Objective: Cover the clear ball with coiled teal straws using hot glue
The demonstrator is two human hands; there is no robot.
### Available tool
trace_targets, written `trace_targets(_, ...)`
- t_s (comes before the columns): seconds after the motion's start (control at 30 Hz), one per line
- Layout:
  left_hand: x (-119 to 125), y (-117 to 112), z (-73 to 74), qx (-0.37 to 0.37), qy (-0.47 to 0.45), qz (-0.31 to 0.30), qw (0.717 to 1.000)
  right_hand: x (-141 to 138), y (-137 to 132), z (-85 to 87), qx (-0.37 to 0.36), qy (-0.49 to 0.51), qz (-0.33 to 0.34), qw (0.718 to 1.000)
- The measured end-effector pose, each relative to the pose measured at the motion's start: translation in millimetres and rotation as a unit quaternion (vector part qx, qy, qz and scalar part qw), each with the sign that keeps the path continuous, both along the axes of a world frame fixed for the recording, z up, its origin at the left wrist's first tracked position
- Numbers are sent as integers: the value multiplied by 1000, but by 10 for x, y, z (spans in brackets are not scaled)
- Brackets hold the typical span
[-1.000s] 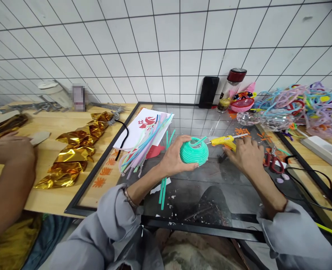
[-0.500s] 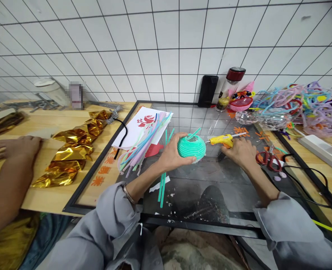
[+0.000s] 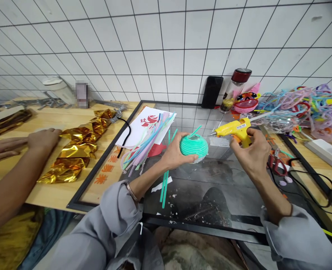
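Raised since a moment ago: yellow glue gun [image 3: 233, 129], gripped by the right hand [image 3: 253, 152].
Green strips [image 3: 163, 191] lie near; beyond, I see the left hand [image 3: 176, 153] clasping a coiled green ball [image 3: 194, 147] at centre, nozzle [image 3: 212, 134] just to its right; a black phone [image 3: 211, 92] leans against the far wall [image 3: 154, 62].

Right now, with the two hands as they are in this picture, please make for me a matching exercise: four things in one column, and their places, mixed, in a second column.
Column 1
1. glue gun
2. green coiled ball
3. black phone
4. pastel strips

Column 2
A. leaning against the tiled wall
B. held in the left hand
C. lying partly over the white paper
D. held in the right hand

Right pairs: 1-D, 2-B, 3-A, 4-C
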State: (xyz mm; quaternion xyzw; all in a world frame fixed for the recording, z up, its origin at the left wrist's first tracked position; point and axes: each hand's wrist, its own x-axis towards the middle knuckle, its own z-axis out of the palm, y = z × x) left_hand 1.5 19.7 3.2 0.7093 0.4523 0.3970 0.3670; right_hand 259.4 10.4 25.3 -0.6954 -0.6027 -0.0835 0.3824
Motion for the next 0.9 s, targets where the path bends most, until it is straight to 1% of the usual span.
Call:
trace_targets(0.07,15,-9,10,7,1,2,1000,-85,-77,-11,74,0,45,996)
trace_targets(0.17,43,-30,20,11,0,0,1000,-182,-147,-33,130,-16,75,989)
trace_targets(0.4,57,-62,53,-5,-6,5,1000,-240,-151,-91,141,-50,67,987)
trace_targets(0.53,57,-81,75,-6,-6,-2,1000,-253,-104,-159,212,-64,89,971)
trace_targets(0.6,59,-87,82,-1,-2,-5,1000,-266,-87,-185,235,-68,101,964)
trace_targets(0.73,63,-88,90,-1,1,-9,1000,-292,-82,-207,241,-72,112,961)
trace_targets(0.9,66,-88,85,-7,-9,-14,1000,-304,-87,-222,222,-65,120,965)
